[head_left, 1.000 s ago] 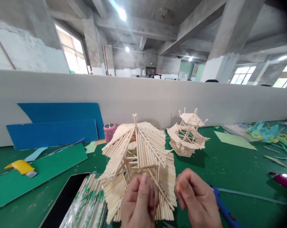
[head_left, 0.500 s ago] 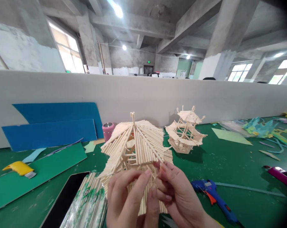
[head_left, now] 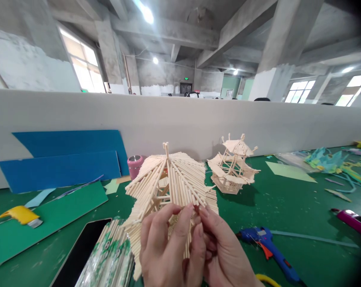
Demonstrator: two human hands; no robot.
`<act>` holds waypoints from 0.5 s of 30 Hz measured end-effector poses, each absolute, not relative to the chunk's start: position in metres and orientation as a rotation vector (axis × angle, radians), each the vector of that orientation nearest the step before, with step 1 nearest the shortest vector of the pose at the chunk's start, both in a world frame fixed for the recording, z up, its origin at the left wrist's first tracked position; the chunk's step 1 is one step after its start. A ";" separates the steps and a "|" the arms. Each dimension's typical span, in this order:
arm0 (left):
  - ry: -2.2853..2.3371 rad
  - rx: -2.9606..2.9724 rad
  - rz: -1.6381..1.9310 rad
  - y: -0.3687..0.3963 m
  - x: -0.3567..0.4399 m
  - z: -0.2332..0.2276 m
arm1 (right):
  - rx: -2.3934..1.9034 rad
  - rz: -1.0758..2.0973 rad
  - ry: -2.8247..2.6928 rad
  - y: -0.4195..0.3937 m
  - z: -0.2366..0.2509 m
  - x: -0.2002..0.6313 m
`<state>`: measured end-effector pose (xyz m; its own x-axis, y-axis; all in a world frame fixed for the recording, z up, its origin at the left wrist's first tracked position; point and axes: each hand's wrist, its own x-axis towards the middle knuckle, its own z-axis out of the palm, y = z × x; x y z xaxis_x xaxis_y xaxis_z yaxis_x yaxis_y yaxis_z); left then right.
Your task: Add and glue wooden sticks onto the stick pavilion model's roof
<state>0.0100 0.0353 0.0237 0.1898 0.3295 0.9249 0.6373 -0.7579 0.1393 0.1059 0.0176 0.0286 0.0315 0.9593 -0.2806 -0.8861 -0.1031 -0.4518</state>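
The left hand (head_left: 165,247) and right hand (head_left: 220,249) meet at the lower edge of the big stick pagoda (head_left: 171,187), fingertips together, pinching the ends of its roof sticks between thumb and forefingers; whether a loose stick sits in the pinch cannot be told. The pagoda stands on the green table (head_left: 288,207), just in front of the hands.

At 8 o'clock from the hands lies a wrapped pack of sticks (head_left: 110,259), with a phone (head_left: 78,255) beside it. At 3 o'clock lies a blue glue gun (head_left: 267,249). At 1 o'clock stands a smaller pagoda (head_left: 232,165). At 11 o'clock, behind the big pagoda, is a pink cup (head_left: 134,165); far out at 9 o'clock, a yellow cutter (head_left: 20,215).
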 end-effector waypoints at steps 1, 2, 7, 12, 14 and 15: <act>-0.928 -2.193 -1.580 0.036 0.010 0.024 | -0.595 1.565 -0.117 0.018 0.028 0.105; -0.933 -2.192 -1.567 0.036 0.010 0.024 | -0.582 1.572 -0.082 0.018 0.028 0.104; -0.925 -2.193 -1.528 0.037 0.010 0.024 | -0.495 1.661 -0.006 0.020 0.024 0.102; -0.958 -2.149 -1.580 0.037 0.013 0.024 | -0.552 1.632 0.132 0.020 0.027 0.100; -0.956 -2.143 -1.571 0.037 0.014 0.024 | -0.539 1.661 0.137 0.021 0.025 0.100; -0.956 -2.142 -1.565 0.037 0.015 0.024 | -0.511 1.685 0.124 0.021 0.024 0.100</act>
<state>0.0147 0.0371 0.0237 0.1757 0.3262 0.9288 0.6776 -0.7246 0.1262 0.1004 0.0207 0.0239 -0.0928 0.9123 -0.3990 -0.9609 -0.1871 -0.2042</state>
